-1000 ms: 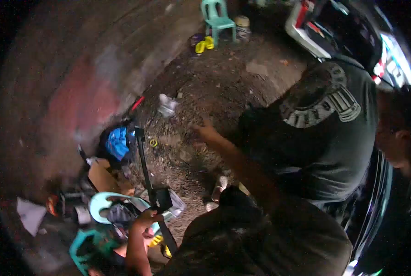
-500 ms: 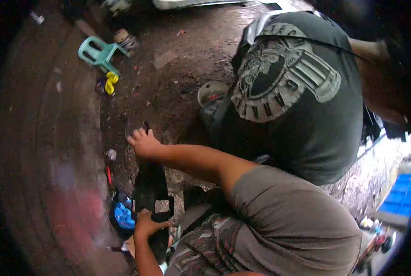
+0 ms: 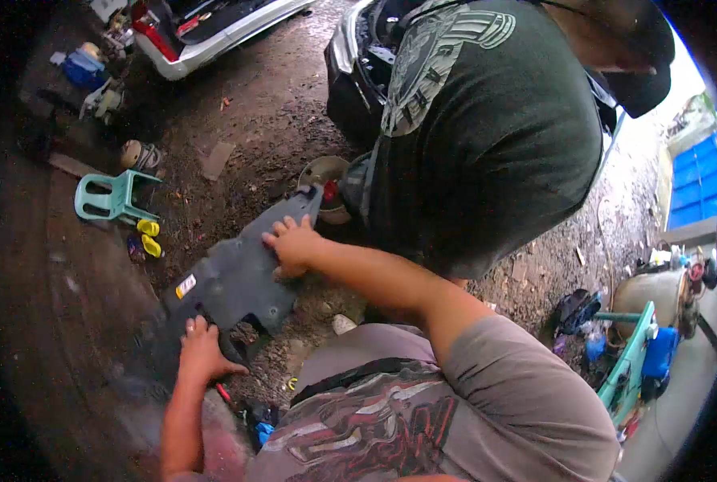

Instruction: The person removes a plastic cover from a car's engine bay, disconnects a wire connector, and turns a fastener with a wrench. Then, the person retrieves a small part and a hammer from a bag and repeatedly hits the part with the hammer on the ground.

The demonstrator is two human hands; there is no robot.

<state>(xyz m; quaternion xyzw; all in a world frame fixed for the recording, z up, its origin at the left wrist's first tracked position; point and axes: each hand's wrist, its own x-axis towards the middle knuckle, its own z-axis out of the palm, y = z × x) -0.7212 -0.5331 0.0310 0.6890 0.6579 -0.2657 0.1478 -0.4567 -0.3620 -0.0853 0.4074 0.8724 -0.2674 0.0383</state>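
Observation:
A large dark grey panel (image 3: 242, 273) with irregular edges and a white-and-orange label slants across the view, its flat face turned up. My left hand (image 3: 202, 353) grips its lower edge, fingers on the face and thumb apart. Farther up, my right hand (image 3: 292, 246) holds the panel, its fingers spread over the surface. The panel's far end reaches a round pale bucket (image 3: 324, 173) with something red beside it. A co-worker in a dark printed shirt (image 3: 495, 120) bends over close by, beyond my right arm.
A green plastic chair (image 3: 113, 197) and yellow footwear (image 3: 149, 238) stand at the left. Behind are a white vehicle's open rear (image 3: 214, 40) and another vehicle part (image 3: 350, 72). At right are a green frame (image 3: 630, 361), a tank (image 3: 651, 297) and a blue panel (image 3: 698, 185). The ground is rough.
The view has swung round. The dark panel, earlier seen narrow or edge-on, now shows its broad face and label. Both my hands are on it, and its far end points toward the bucket.

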